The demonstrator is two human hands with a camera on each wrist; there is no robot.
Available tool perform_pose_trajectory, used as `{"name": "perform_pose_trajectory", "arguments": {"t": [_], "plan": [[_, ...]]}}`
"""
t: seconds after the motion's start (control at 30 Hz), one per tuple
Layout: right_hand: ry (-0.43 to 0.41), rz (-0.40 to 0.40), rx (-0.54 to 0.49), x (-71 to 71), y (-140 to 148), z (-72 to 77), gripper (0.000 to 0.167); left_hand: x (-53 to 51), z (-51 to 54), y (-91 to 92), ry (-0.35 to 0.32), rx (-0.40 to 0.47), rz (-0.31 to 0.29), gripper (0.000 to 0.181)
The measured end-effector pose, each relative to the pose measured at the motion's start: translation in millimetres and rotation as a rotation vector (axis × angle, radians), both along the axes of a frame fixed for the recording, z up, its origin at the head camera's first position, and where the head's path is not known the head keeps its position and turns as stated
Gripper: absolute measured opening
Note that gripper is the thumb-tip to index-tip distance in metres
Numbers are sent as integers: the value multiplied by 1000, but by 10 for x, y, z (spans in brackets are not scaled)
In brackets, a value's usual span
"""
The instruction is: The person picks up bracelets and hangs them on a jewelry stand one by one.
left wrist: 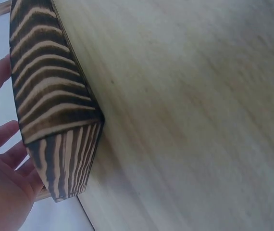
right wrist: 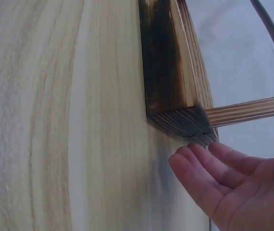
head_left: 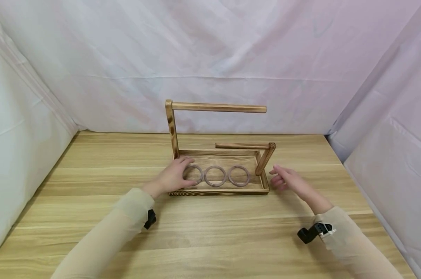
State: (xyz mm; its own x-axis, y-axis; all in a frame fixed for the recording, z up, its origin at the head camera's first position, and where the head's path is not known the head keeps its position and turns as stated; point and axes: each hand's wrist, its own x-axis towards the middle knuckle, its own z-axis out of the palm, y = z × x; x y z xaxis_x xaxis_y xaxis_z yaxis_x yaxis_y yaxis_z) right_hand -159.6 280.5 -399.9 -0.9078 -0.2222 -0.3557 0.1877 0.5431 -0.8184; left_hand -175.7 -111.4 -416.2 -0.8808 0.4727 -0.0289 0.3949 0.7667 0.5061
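Observation:
A wooden tray [head_left: 217, 192] with dark scorched grain stands on the table, with three greyish rings lying in a row inside. My left hand [head_left: 173, 174] reaches over the tray's left end, thumb and fingers spread around the left ring [head_left: 199, 169] and partly hiding it. In the left wrist view that hand shows behind the tray's corner; any contact with the ring is hidden. The middle ring [head_left: 215, 185] and right ring [head_left: 239, 185] lie apart from both hands. My right hand [head_left: 287, 180] hovers just beyond the tray's right end, fingers loosely bent, holding nothing.
A tall post [head_left: 172, 130] at the tray's left carries a long horizontal bar [head_left: 219, 107]. At the right, a shorter post [head_left: 265, 159] bears a lower bar [head_left: 242, 146] pointing left. White cloth [head_left: 210, 58] hangs behind and on both sides of the wooden table [head_left: 217, 236].

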Motion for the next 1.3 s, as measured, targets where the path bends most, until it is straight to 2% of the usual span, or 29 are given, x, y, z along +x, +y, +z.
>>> {"name": "perform_pose_trajectory", "arguments": {"t": [0.2,0.43,0.67,0.9,1.17,1.3], "plan": [[-39,-31,-60,5,-22,-72,68,-14,-53,42,23,-6,-22,75],[-84,-59,-69,16,-79,-128,69,-33,-112,81,15,-35,-22,77],[-99,-88,-86,12,-106,-174,69,-42,-106,128,13,-89,-23,78],[-96,-68,-91,9,-117,-198,71,-60,-121,154,25,-133,-27,77],[-129,-66,-54,0,-150,-217,61,-78,-145,176,29,-158,-25,72],[-136,-50,-77,-1,-142,-238,52,-74,-133,181,28,-153,-25,71]]}}
